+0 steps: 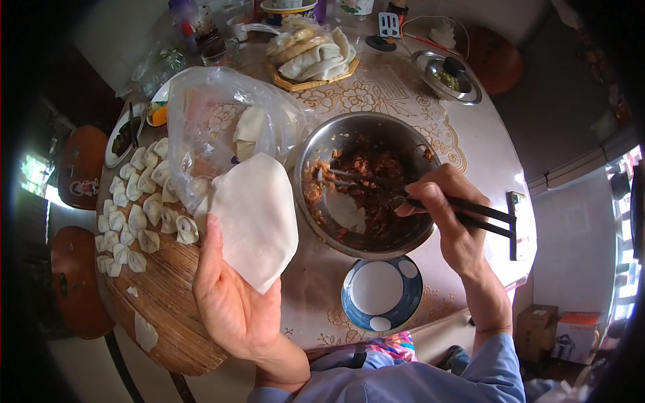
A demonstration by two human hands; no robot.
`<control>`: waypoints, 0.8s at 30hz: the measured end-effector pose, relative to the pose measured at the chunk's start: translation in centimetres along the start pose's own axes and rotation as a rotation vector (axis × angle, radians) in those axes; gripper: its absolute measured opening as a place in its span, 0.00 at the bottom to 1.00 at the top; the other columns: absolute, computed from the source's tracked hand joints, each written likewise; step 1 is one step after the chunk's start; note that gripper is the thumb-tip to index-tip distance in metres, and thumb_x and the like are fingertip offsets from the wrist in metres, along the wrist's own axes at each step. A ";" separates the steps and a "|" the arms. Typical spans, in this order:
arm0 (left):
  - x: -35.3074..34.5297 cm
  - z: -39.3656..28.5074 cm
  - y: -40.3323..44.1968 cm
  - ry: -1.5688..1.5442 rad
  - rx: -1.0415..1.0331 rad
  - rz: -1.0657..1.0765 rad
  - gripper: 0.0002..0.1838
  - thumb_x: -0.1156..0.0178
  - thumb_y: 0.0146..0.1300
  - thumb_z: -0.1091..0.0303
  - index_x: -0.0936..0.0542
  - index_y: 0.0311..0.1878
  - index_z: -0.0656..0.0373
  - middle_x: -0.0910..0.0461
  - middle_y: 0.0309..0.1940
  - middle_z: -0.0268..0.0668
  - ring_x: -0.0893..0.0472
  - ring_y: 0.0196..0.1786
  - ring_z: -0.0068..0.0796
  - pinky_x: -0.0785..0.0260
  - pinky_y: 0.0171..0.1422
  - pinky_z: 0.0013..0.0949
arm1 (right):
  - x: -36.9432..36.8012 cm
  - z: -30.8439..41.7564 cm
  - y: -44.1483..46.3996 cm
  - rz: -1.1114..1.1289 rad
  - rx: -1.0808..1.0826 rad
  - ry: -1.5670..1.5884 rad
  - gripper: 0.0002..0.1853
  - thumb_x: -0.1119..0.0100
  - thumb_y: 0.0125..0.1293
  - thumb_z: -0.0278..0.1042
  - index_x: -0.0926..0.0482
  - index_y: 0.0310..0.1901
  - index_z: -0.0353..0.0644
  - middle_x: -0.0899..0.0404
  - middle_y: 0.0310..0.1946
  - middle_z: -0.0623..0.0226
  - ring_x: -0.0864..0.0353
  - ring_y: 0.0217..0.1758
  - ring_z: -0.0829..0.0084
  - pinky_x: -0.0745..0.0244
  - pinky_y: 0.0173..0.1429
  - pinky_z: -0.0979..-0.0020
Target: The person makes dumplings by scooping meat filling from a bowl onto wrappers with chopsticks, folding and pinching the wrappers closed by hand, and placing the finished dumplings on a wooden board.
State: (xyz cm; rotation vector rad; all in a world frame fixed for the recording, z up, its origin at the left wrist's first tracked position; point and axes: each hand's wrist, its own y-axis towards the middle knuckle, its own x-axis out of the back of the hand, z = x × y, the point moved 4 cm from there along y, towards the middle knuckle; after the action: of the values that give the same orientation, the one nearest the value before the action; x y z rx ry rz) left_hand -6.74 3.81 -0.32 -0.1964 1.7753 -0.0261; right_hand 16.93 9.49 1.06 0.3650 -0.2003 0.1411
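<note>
While the left hand [235,305] holds a wrapper [259,221] spread out, apparently to keep it flat | right hand [453,208] grips chopsticks [490,212], tips in filling [366,161] | bowl [344,209] beside wrapper, presumably for short reach | dumplings [154,210] on board [181,302], left.

Wrapper [259,218]: plain creamy white
Chopsticks [494,212]: black
Filling [366,168]: reddish brown, flecked with pale yellow
Metal bowl [348,209]: silver-grey
Small dish [376,287]: white centre, blue border with white round patches
Tabletop [306,295]: pale pinkish beige with golden-brown flowers and scrolls
Board [176,302]: streaky brown
Dumplings [138,218]: off-white
Sleeve [500,363]: plain light blue
Stool seat [80,282]: reddish brown
Spatula [389,20]: pale blue
</note>
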 end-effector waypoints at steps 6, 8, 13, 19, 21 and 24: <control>-0.3 0.2 0.0 -0.008 -0.003 -0.013 0.20 0.57 0.70 0.67 0.36 0.61 0.66 0.32 0.59 0.45 0.31 0.62 0.40 0.36 0.64 0.47 | 0.4 0.4 0.2 0.024 -0.117 0.059 0.10 0.45 0.64 0.30 0.22 0.34 0.28 0.29 0.31 0.62 0.22 0.30 0.74 0.22 0.31 0.77; -0.3 0.2 0.0 -0.013 0.001 -0.012 0.20 0.57 0.69 0.67 0.36 0.61 0.66 0.32 0.59 0.45 0.32 0.62 0.40 0.37 0.64 0.47 | 0.4 0.6 0.2 0.046 -0.124 0.033 0.10 0.45 0.64 0.29 0.22 0.34 0.28 0.29 0.31 0.62 0.22 0.30 0.74 0.22 0.31 0.78; -0.3 0.3 0.0 -0.002 -0.004 -0.024 0.19 0.57 0.69 0.67 0.35 0.61 0.66 0.32 0.59 0.45 0.31 0.62 0.40 0.37 0.64 0.47 | -0.3 0.3 0.7 0.063 -0.102 -0.007 0.07 0.45 0.63 0.25 0.22 0.34 0.28 0.29 0.30 0.63 0.22 0.29 0.74 0.23 0.30 0.78; -0.3 0.2 -0.1 0.023 -0.028 -0.035 0.19 0.56 0.69 0.67 0.35 0.60 0.67 0.30 0.58 0.45 0.30 0.60 0.39 0.37 0.64 0.46 | -0.7 -0.4 1.0 0.052 -0.053 -0.016 0.06 0.45 0.62 0.24 0.22 0.33 0.28 0.27 0.29 0.62 0.22 0.29 0.74 0.25 0.30 0.75; -0.2 0.2 -0.1 0.034 -0.031 -0.045 0.19 0.55 0.69 0.67 0.35 0.59 0.67 0.30 0.58 0.45 0.30 0.60 0.39 0.37 0.64 0.46 | -0.9 -0.7 1.0 0.072 -0.012 -0.044 0.06 0.44 0.62 0.24 0.22 0.33 0.29 0.26 0.28 0.61 0.22 0.29 0.74 0.26 0.30 0.74; -0.2 0.1 -0.1 0.046 -0.035 -0.054 0.19 0.55 0.69 0.67 0.35 0.59 0.67 0.30 0.58 0.46 0.30 0.60 0.39 0.37 0.64 0.46 | -1.0 -0.6 0.8 0.145 0.022 -0.124 0.08 0.47 0.64 0.25 0.22 0.34 0.28 0.26 0.31 0.59 0.21 0.31 0.72 0.22 0.35 0.74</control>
State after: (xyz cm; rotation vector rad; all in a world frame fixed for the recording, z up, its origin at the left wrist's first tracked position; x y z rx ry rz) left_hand -6.58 3.79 -0.15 -0.2704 1.8171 -0.0386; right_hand 15.89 10.37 0.56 0.3812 -0.3483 0.2641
